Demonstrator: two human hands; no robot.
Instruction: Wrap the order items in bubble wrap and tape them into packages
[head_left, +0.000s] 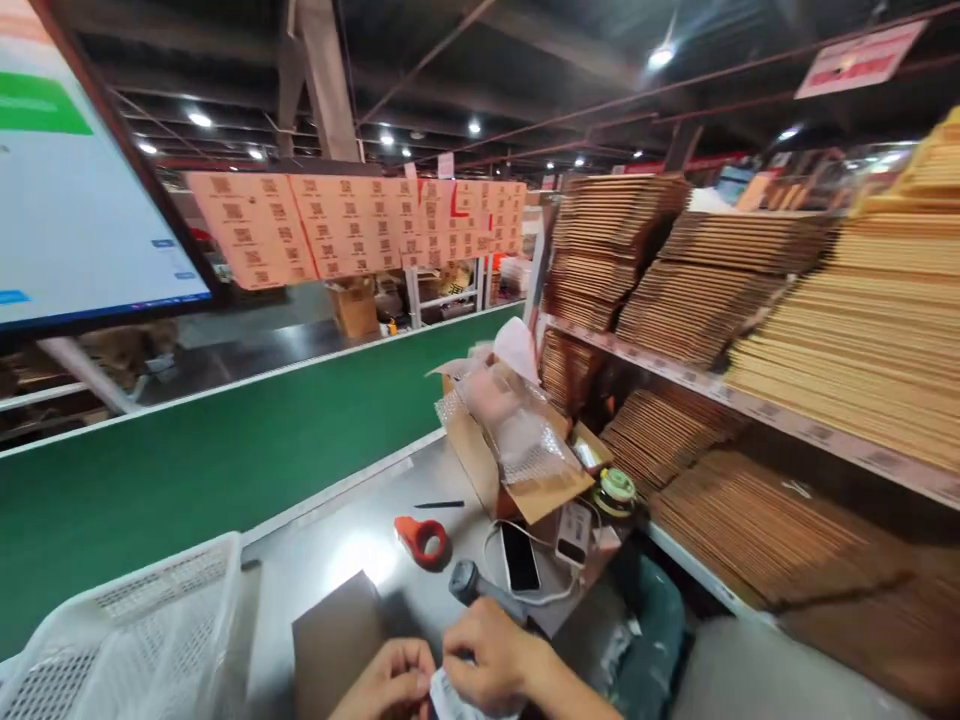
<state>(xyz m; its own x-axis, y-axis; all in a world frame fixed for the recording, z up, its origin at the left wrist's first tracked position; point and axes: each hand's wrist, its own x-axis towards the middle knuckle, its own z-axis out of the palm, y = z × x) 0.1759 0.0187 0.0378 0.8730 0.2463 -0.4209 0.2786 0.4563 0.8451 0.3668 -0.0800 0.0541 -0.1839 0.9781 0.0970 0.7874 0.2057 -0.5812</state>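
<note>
Two bare hands meet at the bottom centre of the frame around one small white printed slip (450,700); the left hand (394,680) has its thumb and fingers pinched together on the slip's left edge, while the right hand (487,655) has its fingers curled and clamped on it from above; both seem to grip it so closely to keep a thin piece steady, though the right hand hides part of it. One plain brown cardboard box (337,635) lies beside the left hand, probably for easy reach; one grey handheld scanner (466,582) lies just beyond the right hand; one orange-red ring-shaped plastic tool (420,541) and one thin black pen (440,504) lie apart on the shiny metal tabletop (300,545), at frame centre, presumably so each lifts singly. One black-screened phone (520,558) lies right of centre; behind it, one open brown carton (474,440) bears crumpled clear bubble wrap (532,440), perhaps set back to save working room; one white perforated plastic basket (232,560) occupies the lower left; three stacks of flat cardboard (607,250) fill the upper-right shelf.
</note>
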